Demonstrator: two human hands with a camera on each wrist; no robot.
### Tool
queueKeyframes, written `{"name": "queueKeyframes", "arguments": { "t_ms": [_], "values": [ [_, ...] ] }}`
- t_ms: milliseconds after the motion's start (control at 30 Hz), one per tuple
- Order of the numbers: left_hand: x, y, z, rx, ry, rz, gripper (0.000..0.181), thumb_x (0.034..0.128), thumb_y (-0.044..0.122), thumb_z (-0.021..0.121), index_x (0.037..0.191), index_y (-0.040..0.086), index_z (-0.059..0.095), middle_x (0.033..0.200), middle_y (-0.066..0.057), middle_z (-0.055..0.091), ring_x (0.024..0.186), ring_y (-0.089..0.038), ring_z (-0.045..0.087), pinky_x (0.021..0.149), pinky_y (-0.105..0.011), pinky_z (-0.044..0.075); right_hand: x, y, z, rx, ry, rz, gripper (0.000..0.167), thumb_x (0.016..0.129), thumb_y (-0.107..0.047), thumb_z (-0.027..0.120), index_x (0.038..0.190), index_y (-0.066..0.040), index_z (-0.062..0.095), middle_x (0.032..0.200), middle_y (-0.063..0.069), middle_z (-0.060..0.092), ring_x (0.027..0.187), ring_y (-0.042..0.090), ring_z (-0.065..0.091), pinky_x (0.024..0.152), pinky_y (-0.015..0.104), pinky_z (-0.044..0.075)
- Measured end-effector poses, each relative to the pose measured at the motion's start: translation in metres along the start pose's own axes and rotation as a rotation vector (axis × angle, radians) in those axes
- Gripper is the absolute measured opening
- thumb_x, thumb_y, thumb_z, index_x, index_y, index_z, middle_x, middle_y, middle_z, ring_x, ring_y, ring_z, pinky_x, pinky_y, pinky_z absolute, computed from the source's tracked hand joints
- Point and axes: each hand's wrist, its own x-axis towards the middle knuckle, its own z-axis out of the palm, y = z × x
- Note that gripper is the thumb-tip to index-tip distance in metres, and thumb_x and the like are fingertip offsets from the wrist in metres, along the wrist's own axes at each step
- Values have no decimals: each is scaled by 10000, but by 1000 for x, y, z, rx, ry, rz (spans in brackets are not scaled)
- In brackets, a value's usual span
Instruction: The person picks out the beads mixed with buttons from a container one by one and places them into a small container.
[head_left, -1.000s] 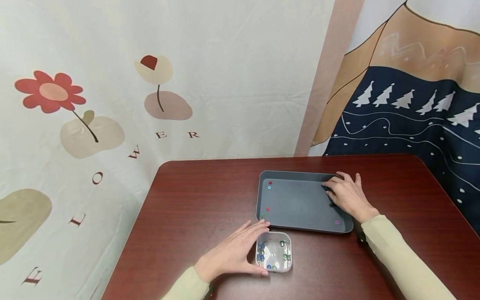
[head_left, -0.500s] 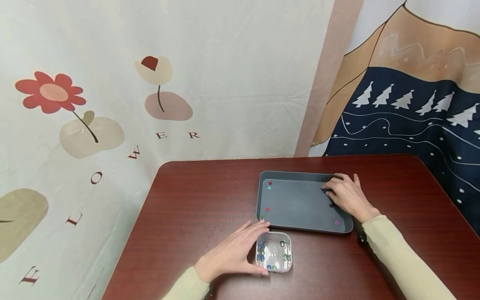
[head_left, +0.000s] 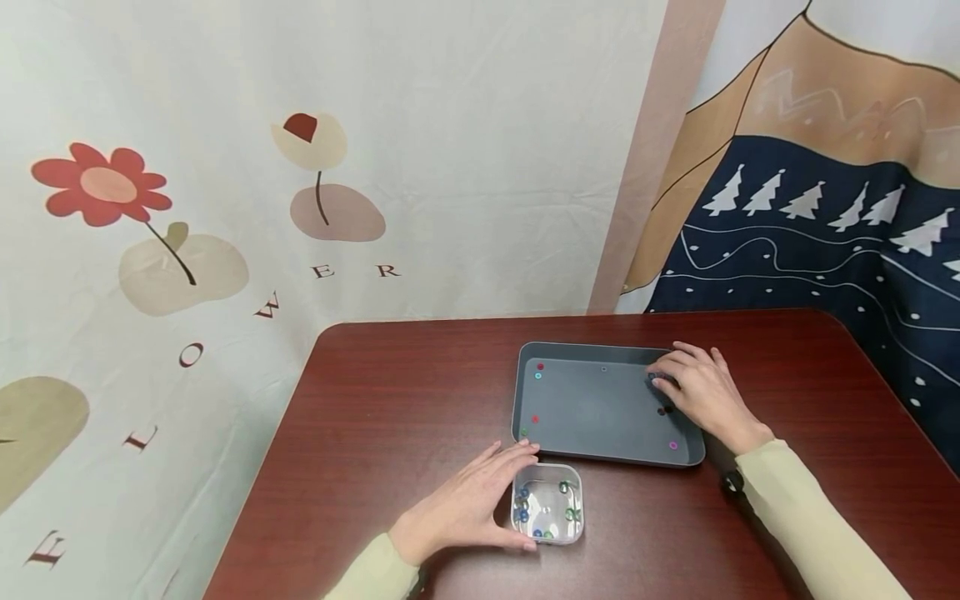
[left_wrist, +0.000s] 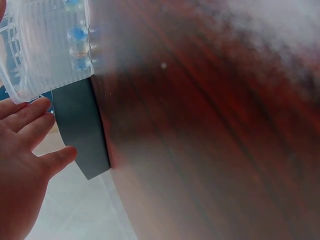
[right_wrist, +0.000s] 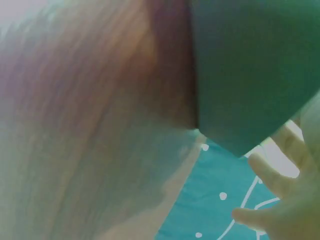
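In the head view, my left hand (head_left: pixel 468 504) lies along the left side of a small clear square container (head_left: pixel 547 540), its straight fingers by the far corner and thumb by the near one. Several blue and green glass marbles (head_left: pixel 522 515) lie inside. In the left wrist view, the fingers touch the container's rim (left_wrist: pixel 22 100). My right hand (head_left: pixel 701 392) reaches over the right end of a dark grey tray (head_left: pixel 585 454). Its thumb and forefinger pinch a small dark-blue thing (head_left: pixel 652 377), mostly hidden. The right wrist view shows the other fingers spread beyond the tray's side (right_wrist: pixel 250 90).
On the tray lie small coloured pieces: a red one (head_left: pixel 535 419), a cyan ring (head_left: pixel 537 376), a magenta ring (head_left: pixel 672 446) and dark brown bits (head_left: pixel 664 410). The reddish-brown table (head_left: pixel 397 400) stands against a printed curtain (head_left: pixel 465 167).
My right hand has shifted slightly, its wrist a little to the right, with the fingertips still at the tray's right end. The left hand and the container have stayed put.
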Motion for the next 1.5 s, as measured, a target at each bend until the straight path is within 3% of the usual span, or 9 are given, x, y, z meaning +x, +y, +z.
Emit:
{"name": "queueKeyframes", "arguments": {
  "t_ms": [433,767,867,967,1100,1233,1333,1500],
  "values": [
    [-1,-2,1,-5,5,3,1029,780,668,800,1518,44,445,1616,-57,418,1535,-192,311,1231,-495,293,-9,-27,-15,71,181,-87,243,837,-101,849,1067,-104,773,1105,107,741,1307,394,528,1116,722,308],
    [-1,-2,3,8,8,-1,1022,787,674,790,1516,43,449,1611,-64,424,1533,-194,316,1227,-508,298,-16,-50,-23,123,248,-170,322,772,-71,891,1073,-104,782,1079,81,743,1296,372,541,1167,663,289],
    [-1,-2,3,6,10,0,1026,790,672,790,1517,36,446,1611,-69,425,1535,-188,310,1226,-513,298,-19,-56,-23,149,268,-207,244,863,-202,855,1079,-114,782,1089,66,741,1298,370,545,1199,619,273],
    [0,-3,3,6,15,4,1035,787,671,792,1519,29,442,1610,-76,426,1539,-183,300,1225,-510,298,-22,-64,-22,170,280,-236,238,877,-226,841,1083,-123,781,1093,49,740,1293,363,554,1226,567,257],
    [0,-3,3,12,25,11,1035,791,681,783,1515,23,444,1606,-85,430,1538,-188,302,1220,-510,308,-28,-77,-20,199,295,-265,304,794,-114,872,1082,-142,780,1094,19,737,1286,339,568,1244,501,248],
    [0,-2,4,1,25,8,1026,800,679,777,1515,24,444,1606,-85,428,1538,-192,304,1222,-504,306,-34,-90,-17,249,310,-313,194,960,-321,757,1074,-165,777,1089,-10,732,1272,329,583,1259,407,228],
    [-1,-1,3,-8,22,3,1022,804,676,776,1518,27,441,1607,-84,428,1539,-189,300,1228,-492,297,-40,-100,-15,282,300,-331,360,1046,-479,570,1060,-182,773,1083,-25,730,1265,314,592,1259,372,226],
    [-1,-1,3,-16,29,6,1026,801,669,785,1513,11,448,1599,-93,439,1537,-193,307,1223,-500,306,-47,-116,-8,315,281,-357,358,1051,-484,551,1064,-200,769,1088,-52,722,1258,283,600,1255,341,228]
  ]
}}
